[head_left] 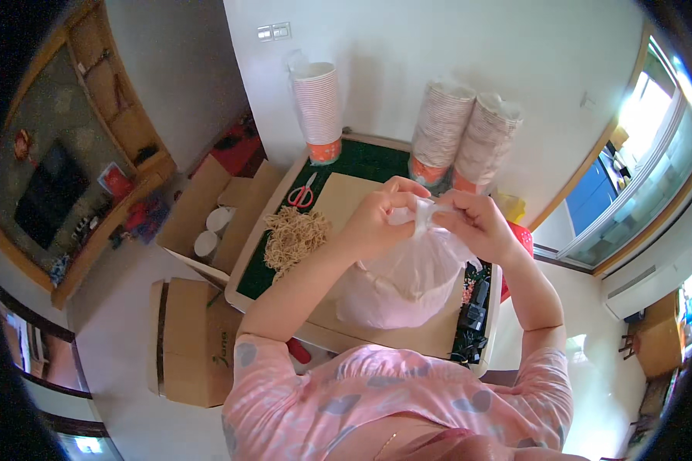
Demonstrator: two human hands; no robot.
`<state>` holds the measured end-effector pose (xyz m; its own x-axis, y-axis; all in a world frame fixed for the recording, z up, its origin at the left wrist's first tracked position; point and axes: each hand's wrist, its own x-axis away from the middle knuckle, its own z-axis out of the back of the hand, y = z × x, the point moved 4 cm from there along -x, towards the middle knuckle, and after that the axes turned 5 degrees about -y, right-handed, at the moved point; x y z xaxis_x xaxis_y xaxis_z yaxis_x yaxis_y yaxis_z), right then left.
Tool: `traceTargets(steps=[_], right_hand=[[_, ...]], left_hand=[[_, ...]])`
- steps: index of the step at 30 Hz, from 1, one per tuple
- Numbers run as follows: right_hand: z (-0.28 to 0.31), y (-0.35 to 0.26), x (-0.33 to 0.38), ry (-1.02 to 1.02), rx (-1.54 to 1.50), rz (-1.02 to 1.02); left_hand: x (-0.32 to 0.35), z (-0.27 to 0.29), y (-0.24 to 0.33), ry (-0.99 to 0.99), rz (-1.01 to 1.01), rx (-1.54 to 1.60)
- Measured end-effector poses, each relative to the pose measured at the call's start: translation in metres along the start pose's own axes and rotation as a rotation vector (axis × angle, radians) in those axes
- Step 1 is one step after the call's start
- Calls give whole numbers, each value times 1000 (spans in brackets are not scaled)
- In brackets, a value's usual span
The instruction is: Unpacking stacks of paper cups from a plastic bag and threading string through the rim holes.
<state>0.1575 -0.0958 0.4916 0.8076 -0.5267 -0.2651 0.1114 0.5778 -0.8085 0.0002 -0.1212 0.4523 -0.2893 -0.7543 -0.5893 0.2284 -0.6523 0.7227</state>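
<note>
A full, whitish plastic bag (396,296) rests on the cardboard sheet in front of me, its contents blurred by the plastic. My left hand (388,211) pinches the gathered top of the bag from the left. From the right, my right hand (477,219) grips the same gathered plastic, close to the left hand. A twist of plastic stands up between the two hands. Left of the bag lies a tangled heap of beige string (294,237). Red-handled scissors (303,194) lie just beyond the string.
Tall stacks of paper cups (315,107) (442,127) stand along the table's far side by the wall. Black adapters and cables (475,315) line the right edge, near a red basket (521,242). Left of the table, an open cardboard box (200,211) holds white tubs; another carton (192,338) sits nearer.
</note>
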Motion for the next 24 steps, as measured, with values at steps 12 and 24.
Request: traceTargets(steps=[12,24], right_hand=[[4,-25,1,137,820,438],[13,-21,9,125,448,364]], left_hand=[[-12,-3,3,-20,172,115],[-27,6,29,172,17,313]])
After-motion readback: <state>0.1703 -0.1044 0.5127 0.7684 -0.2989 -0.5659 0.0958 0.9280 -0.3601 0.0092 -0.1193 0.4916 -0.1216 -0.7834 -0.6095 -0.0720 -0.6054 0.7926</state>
